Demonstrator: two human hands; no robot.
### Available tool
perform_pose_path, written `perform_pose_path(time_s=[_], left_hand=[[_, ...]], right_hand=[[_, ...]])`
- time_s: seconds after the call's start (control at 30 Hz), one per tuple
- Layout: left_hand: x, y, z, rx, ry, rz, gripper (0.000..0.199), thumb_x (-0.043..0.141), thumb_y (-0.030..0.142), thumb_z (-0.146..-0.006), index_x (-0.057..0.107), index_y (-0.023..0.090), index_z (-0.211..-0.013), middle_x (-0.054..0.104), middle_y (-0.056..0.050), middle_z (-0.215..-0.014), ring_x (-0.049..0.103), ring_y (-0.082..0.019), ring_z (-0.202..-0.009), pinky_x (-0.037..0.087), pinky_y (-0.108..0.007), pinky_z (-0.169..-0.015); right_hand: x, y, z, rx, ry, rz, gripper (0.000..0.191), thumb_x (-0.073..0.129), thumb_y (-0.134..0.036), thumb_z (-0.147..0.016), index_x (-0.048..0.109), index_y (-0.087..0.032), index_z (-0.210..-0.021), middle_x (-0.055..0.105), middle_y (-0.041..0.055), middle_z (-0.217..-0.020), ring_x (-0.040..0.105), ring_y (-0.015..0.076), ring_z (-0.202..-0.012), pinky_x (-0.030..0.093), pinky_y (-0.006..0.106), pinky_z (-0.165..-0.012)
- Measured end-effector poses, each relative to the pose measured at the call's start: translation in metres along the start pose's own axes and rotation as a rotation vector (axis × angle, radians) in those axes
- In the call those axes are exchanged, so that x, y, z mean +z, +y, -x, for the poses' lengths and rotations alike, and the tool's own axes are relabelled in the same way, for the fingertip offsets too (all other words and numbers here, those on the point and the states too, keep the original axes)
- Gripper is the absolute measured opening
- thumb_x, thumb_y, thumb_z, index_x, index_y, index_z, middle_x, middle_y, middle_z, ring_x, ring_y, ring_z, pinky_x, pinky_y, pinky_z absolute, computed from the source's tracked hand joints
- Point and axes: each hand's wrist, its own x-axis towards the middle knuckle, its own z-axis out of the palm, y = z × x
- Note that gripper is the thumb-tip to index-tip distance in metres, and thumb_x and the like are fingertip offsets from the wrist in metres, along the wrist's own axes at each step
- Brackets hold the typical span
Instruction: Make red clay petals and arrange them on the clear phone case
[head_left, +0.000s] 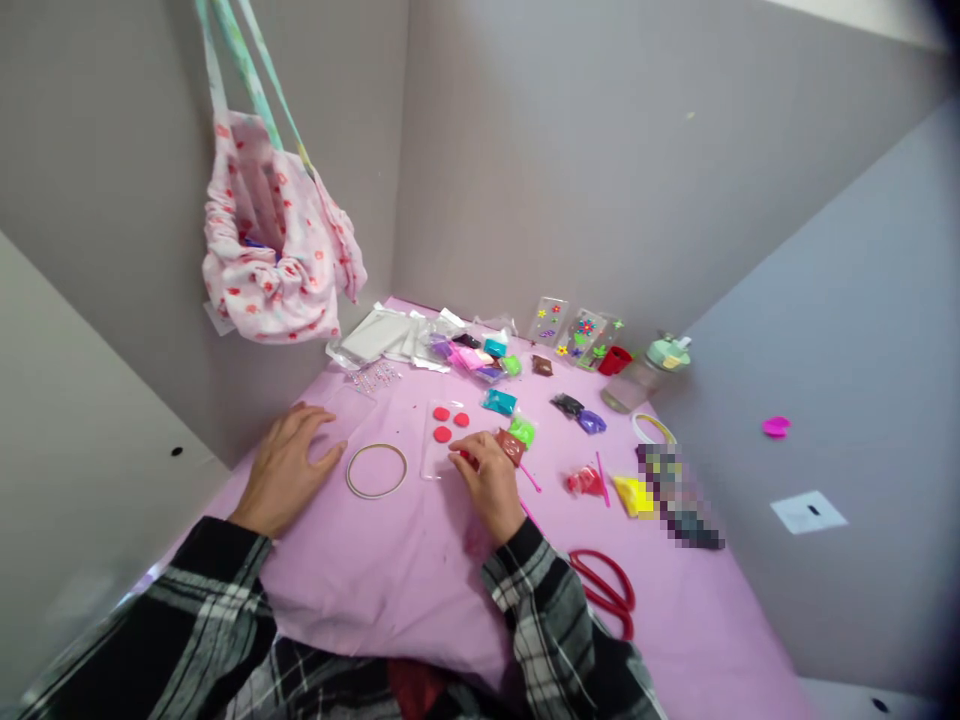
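My right hand (487, 478) pinches at the lower right of a clear plastic case (429, 462), with a bit of red clay showing under its fingertips. Three flat red clay discs (442, 434) lie on the same case. My left hand (283, 472) rests on the cloth with thumb and fingers apart and nothing in them, beside a faint clear sheet (352, 405). Between the hands lies a thin round hoop (376, 472). A brown clay packet (512, 446) and a green one (522, 432) sit just past my right hand.
Red-handled scissors (626, 598) lie right of my right forearm. Farther right are red clay (582, 481), a pink stick (603, 480) and a yellow packet (631, 496). Clay packets (480, 358), decorated clear cases (585, 328) and a bottle (637, 380) stand behind. A cloth bag (281, 290) hangs left.
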Motion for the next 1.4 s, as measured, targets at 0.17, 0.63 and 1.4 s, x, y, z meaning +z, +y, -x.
perform_pose_path(time_s=[0.17, 0.63, 1.4], left_hand=[[-0.012, -0.028, -0.013, 0.055, 0.018, -0.365, 0.059, 0.064, 0.040, -0.077, 0.055, 0.012, -0.127, 0.043, -0.023, -0.154, 0.033, -0.045, -0.146, 0.020, -0.060, -0.122], [-0.017, -0.038, -0.010, 0.120, -0.028, -0.695, 0.065, 0.051, 0.053, -0.090, 0.047, 0.011, -0.140, 0.056, -0.020, -0.140, 0.051, -0.044, -0.130, 0.039, -0.056, -0.110], [-0.016, -0.015, 0.008, 0.069, -0.016, -0.317, 0.066, 0.056, 0.050, -0.088, 0.041, 0.020, -0.144, 0.052, -0.017, -0.149, 0.052, -0.036, -0.136, 0.041, -0.053, -0.114]], right_hand=[[0.015, 0.006, -0.001, 0.027, -0.109, 0.019, 0.021, 0.058, -0.010, -0.093, 0.069, -0.016, -0.110, 0.069, 0.0050, -0.093, 0.067, 0.0173, -0.084, 0.055, 0.030, -0.077], [0.021, 0.009, 0.007, 0.001, -0.147, 0.061, 0.024, 0.049, -0.007, -0.096, 0.069, -0.018, -0.103, 0.068, 0.0072, -0.103, 0.065, 0.0187, -0.093, 0.053, 0.029, -0.082], [-0.002, -0.002, 0.004, -0.029, 0.038, 0.177, 0.036, 0.055, -0.021, -0.099, 0.058, -0.012, -0.134, 0.064, 0.0183, -0.126, 0.061, 0.0277, -0.117, 0.053, 0.044, -0.100]])
